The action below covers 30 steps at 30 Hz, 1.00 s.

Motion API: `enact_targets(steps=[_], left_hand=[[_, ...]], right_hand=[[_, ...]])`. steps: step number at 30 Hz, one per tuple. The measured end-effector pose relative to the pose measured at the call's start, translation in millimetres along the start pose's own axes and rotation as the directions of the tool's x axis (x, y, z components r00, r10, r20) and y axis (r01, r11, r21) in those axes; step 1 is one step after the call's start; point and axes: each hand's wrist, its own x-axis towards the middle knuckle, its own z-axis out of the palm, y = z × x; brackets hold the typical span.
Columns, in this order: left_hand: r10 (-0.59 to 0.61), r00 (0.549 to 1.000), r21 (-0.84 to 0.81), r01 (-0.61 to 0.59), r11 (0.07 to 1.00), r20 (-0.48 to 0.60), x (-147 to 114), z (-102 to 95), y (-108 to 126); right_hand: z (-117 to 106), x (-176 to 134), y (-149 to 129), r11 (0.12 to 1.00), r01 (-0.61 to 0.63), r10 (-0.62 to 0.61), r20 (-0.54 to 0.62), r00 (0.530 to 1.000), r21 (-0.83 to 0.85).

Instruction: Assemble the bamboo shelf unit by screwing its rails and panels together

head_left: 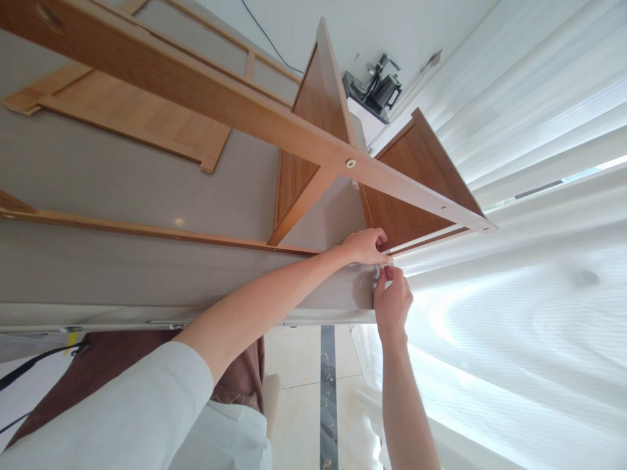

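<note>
Translucent white curtains (539, 313) are hanging in soft folds down the right side, glowing with daylight. Before me the smooth grey surface (249, 170) is carrying the wooden frame (220, 101), whose orange-brown grain is showing along its straight rails. The frame is forming an open, shelf-like shape, with its end panel (421, 176) and middle panel (321, 98) standing between the rails. The upper long rail is crossing in front of both, covering part of their faces. A flat loose panel (142, 114) is lying on the surface to the left, its corners ending in squared tabs.

Beyond the frame, a small white cabinet (369, 124) is bearing a dark, glossy kettle (385, 91); its lid and wall are hiding whatever is inside.

My left forearm is reaching across the lower rail. My left grip (360, 247) is resting with bent fingers at the frame's lower right corner; I cannot tell whether it is grasping the wood. Just below, my right grip (393, 300) is bringing thumb and forefinger close together, and I cannot tell what they are enclosing. A pale round fitting (351, 163) is sitting in the upper rail.
</note>
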Motion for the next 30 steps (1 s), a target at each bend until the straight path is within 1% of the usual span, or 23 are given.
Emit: enact_targets(steps=[4, 10, 13, 16, 20, 24, 26, 30], left_hand=[[-0.005, 1.000, 0.012, 0.005, 1.000, -0.002, 1, 0.6, 0], [-0.002, 1.000, 0.012, 0.002, 1.000, -0.003, 2, 1.8, -1], [-0.002, 1.000, 0.012, 0.002, 1.000, -0.001, 1, 0.9, 1], [-0.004, 1.000, 0.016, 0.004, 1.000, 0.004, 0, 0.2, 1], [-0.007, 1.000, 0.019, 0.007, 1.000, 0.015, 1, 0.4, 1], [-0.005, 1.000, 0.022, 0.004, 1.000, 0.019, 2, 1.1, -1], [-0.001, 1.000, 0.026, 0.000, 1.000, 0.021, 2, 1.1, -1], [0.007, 1.000, 0.030, -0.008, 1.000, 0.025, 2, 0.8, -1]], right_hand=[[-4, 3, -2, 1.000, -0.014, 0.014, 0.005, 1.000, 0.004], [-8, 8, -5, 0.997, -0.073, 0.072, 0.025, 0.997, 0.034], [-8, 10, -4, 0.989, -0.130, 0.130, 0.012, 0.991, 0.070], [-6, 13, 2, 0.969, -0.213, 0.213, 0.015, 0.977, 0.125], [-3, 16, 13, 0.921, -0.316, 0.305, 0.081, 0.949, 0.227], [-2, 16, 17, 0.887, -0.354, 0.328, 0.136, 0.935, 0.295], [-1, 14, 15, 0.889, -0.344, 0.323, 0.118, 0.939, 0.301], [2, 10, 9, 0.908, -0.314, 0.318, 0.033, 0.948, 0.278]])
